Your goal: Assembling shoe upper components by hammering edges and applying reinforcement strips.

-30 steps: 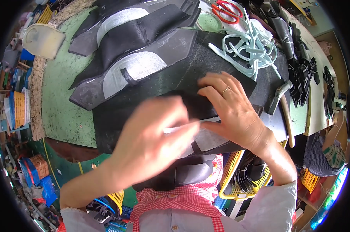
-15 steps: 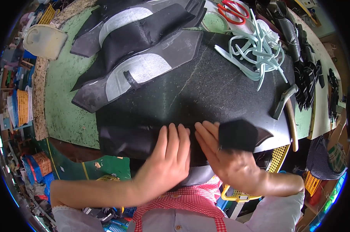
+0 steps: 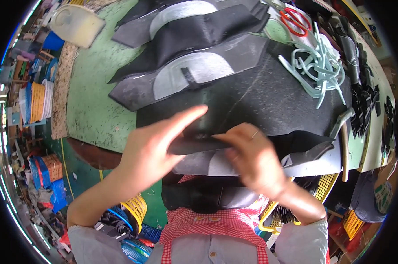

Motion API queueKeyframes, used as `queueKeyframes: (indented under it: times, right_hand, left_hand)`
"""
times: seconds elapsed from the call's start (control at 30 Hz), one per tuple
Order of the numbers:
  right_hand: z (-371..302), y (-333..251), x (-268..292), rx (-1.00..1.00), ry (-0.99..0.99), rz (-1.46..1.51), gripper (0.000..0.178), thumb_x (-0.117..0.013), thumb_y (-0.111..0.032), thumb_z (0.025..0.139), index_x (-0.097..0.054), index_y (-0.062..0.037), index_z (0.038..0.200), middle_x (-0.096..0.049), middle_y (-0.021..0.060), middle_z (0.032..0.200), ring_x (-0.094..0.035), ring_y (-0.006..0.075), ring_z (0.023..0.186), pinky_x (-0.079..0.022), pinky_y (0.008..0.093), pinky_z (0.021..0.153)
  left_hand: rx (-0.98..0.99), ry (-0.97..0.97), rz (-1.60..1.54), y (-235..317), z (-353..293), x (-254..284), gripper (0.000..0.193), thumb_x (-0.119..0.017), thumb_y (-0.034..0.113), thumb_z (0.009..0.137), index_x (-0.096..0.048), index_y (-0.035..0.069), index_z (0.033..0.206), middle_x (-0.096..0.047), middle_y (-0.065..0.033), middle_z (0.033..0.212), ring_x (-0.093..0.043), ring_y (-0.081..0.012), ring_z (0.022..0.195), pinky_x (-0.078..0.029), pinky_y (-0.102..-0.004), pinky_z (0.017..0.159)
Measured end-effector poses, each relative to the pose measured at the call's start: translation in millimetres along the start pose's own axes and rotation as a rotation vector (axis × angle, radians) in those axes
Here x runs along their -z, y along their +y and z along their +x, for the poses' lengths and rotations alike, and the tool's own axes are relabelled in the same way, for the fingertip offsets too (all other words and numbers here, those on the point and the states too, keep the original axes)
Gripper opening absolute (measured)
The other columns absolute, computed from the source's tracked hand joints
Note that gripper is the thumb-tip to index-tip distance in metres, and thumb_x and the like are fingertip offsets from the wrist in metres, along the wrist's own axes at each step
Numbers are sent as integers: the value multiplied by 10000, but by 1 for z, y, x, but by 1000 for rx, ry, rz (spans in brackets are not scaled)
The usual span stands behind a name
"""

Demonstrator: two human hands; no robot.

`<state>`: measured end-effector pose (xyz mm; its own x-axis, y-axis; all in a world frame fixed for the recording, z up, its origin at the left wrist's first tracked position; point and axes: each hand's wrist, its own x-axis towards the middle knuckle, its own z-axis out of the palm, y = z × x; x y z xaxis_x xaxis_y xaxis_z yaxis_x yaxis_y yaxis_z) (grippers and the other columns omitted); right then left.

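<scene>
A black leather-like piece [image 3: 198, 144] lies along the table's near edge, its near side lifted so a grey underside shows. My right hand [image 3: 256, 160] pinches the upper edge of this piece near its middle; a ring is on one finger. At the piece's left end is my left hand [image 3: 148, 149], its index finger stretched out over the dark work sheet [image 3: 269, 97]. The left thumb is hidden by the flap. Beyond my hands, more black-and-grey pieces [image 3: 139, 88] with pale half-round patches [image 3: 212, 70] lie overlapped.
At the back right are red-handled scissors [image 3: 295, 22] and a tangle of pale blue strips [image 3: 317, 66]. A wooden-handled hammer [image 3: 344, 145] lies at the right edge. A translucent plastic container [image 3: 78, 26] stands far left. Below the table are yellow baskets [image 3: 135, 209].
Both hands have left their flat position on the folded piece. The left has swung left, the right has closed on the edge, and the near side has opened up. The view has shifted.
</scene>
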<state>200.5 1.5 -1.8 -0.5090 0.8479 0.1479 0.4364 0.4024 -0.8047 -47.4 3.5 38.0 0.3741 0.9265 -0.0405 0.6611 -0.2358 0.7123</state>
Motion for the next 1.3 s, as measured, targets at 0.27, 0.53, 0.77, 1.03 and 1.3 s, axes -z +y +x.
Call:
queueKeyframes:
  times: [0.27,0.53,0.77,1.03,1.3]
  right_hand:
    - [9,-5,11,-130,-55,176,160,-670,-68,1002,-693,82,1051,-652,210,996,-659,383,906,-532,443,826]
    - [6,-12,9,-21,-95,-41,429,-739,-20,889,-676,32,1310,-623,167,1110,-643,345,999,-546,417,874]
    - [-11,-26,-13,168,-162,-582,647,-653,-15,787,-579,122,1415,-510,156,1275,-585,271,1066,-552,361,913]
    - [-5,-35,-16,283,-254,-703,561,-617,-114,844,-611,107,1359,-557,238,1443,-585,321,1270,-507,388,1056]
    - [7,-40,-6,200,-288,-425,386,-659,-70,790,-656,80,1146,-656,270,1355,-628,394,1306,-491,489,1143]
  left_hand:
    - [-21,-96,-353,-40,10,1,319,-843,150,863,-754,59,1156,-750,-123,943,-743,-281,817,-571,-360,751]
    - [-157,-87,-392,-56,28,3,236,-834,24,791,-809,38,1025,-725,-80,925,-702,-199,824,-546,-318,730]
    - [-950,137,259,-91,56,9,209,-892,145,709,-810,175,899,-646,-4,884,-653,-208,799,-546,-302,578]
    - [-1002,43,422,-100,60,33,364,-882,147,671,-819,236,1017,-651,-21,1121,-646,-228,1040,-584,-363,782]
    - [-429,-318,214,-49,-16,-2,717,-810,388,825,-633,59,1437,-580,-157,1526,-537,-326,1441,-429,-516,1189]
